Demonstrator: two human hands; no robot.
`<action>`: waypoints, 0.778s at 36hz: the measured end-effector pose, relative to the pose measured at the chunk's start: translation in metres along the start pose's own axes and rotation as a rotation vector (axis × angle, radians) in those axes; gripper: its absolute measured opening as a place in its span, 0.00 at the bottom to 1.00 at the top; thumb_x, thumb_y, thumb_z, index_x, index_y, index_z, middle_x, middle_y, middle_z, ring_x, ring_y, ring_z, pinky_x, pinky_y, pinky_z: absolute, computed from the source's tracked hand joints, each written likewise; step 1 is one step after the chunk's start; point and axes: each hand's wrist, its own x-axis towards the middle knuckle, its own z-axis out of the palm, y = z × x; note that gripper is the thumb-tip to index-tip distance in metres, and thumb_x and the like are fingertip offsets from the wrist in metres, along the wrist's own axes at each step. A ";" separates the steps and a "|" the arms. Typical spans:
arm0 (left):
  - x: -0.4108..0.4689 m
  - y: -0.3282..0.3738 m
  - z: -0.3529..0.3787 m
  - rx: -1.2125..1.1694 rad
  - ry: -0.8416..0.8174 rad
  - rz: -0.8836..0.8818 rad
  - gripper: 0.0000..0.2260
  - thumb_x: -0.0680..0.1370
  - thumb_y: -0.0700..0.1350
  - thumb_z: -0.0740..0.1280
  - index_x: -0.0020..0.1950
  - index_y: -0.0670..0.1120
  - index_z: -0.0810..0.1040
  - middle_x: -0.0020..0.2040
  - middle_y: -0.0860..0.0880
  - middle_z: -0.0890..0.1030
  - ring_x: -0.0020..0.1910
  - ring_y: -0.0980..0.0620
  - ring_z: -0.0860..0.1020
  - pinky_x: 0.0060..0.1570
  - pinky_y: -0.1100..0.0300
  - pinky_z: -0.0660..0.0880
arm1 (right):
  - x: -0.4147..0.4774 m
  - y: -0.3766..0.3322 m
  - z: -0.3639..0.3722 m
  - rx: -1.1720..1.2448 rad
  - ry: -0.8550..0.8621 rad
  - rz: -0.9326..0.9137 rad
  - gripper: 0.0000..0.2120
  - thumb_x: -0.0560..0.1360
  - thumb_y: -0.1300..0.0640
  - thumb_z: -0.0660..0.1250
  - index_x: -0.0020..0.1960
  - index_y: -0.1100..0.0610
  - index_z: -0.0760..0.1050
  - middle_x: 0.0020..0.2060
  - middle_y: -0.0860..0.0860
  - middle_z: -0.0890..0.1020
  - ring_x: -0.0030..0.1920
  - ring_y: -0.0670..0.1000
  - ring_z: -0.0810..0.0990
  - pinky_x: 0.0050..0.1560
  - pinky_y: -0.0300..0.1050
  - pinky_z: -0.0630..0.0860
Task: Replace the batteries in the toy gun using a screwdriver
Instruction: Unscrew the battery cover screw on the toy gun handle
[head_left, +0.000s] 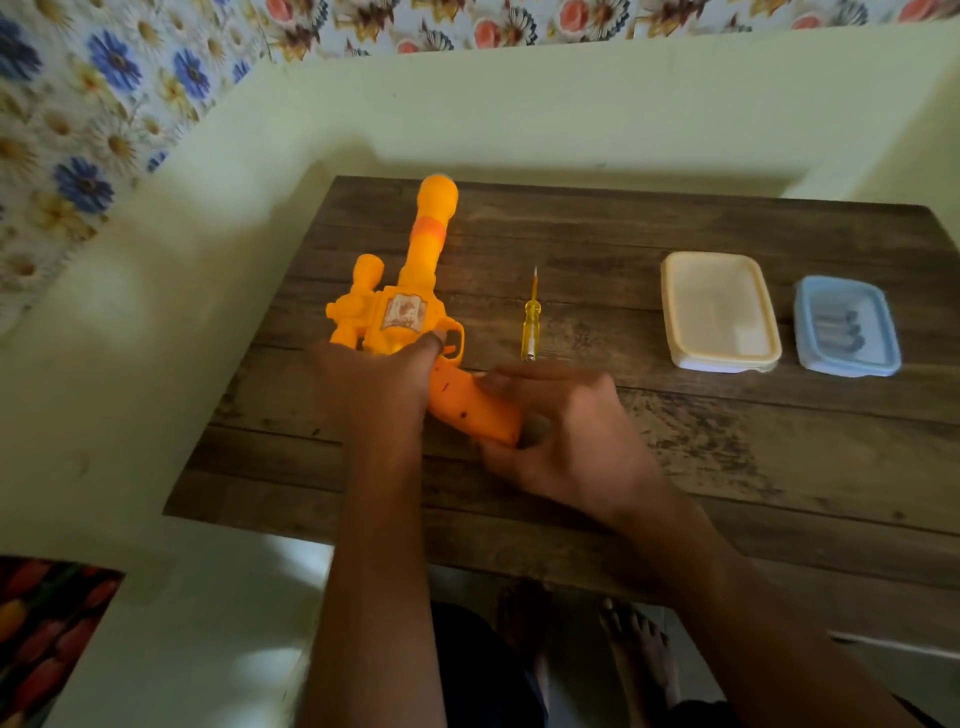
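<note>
Both forearms reach in from the bottom edge and meet over the near-left part of the tabletop. The left hand lies palm down on the body of the toy gun, fingers curled around it by the trigger guard. The right hand is wrapped around the orange grip, thumb along its top, fingers tucked underneath. The gun lies flat on its side, its long axis running away from the person and leaning slightly right, muzzle at the far end and grip nearest. Just right of it a yellow-handled screwdriver lies apart from both hands, tip pointing away. Farther right sit a cream lidded container and a smaller blue container with dark cylindrical shapes inside, blurred. The tabletop is dark wood-grain planks, set against a pale yellow-green wall with floral fabric above.
</note>
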 end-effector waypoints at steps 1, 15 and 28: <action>0.000 -0.002 0.000 -0.071 -0.033 -0.015 0.40 0.47 0.67 0.78 0.57 0.53 0.82 0.50 0.53 0.86 0.46 0.50 0.86 0.49 0.46 0.84 | 0.000 0.000 -0.002 0.026 0.025 -0.009 0.27 0.67 0.54 0.82 0.65 0.57 0.82 0.62 0.53 0.85 0.58 0.50 0.83 0.60 0.34 0.74; -0.021 0.008 0.018 -0.504 -0.206 -0.117 0.24 0.76 0.37 0.76 0.70 0.47 0.77 0.60 0.47 0.85 0.56 0.48 0.86 0.58 0.42 0.82 | -0.005 0.008 -0.003 -0.169 0.041 -0.111 0.24 0.74 0.55 0.75 0.67 0.62 0.79 0.65 0.62 0.82 0.63 0.60 0.84 0.64 0.54 0.80; -0.019 0.008 0.020 -0.515 -0.229 -0.131 0.26 0.74 0.34 0.77 0.70 0.43 0.75 0.62 0.42 0.84 0.56 0.40 0.85 0.57 0.35 0.81 | -0.009 -0.011 0.010 -0.329 0.089 -0.054 0.15 0.73 0.57 0.76 0.56 0.62 0.82 0.50 0.63 0.87 0.39 0.63 0.87 0.33 0.55 0.85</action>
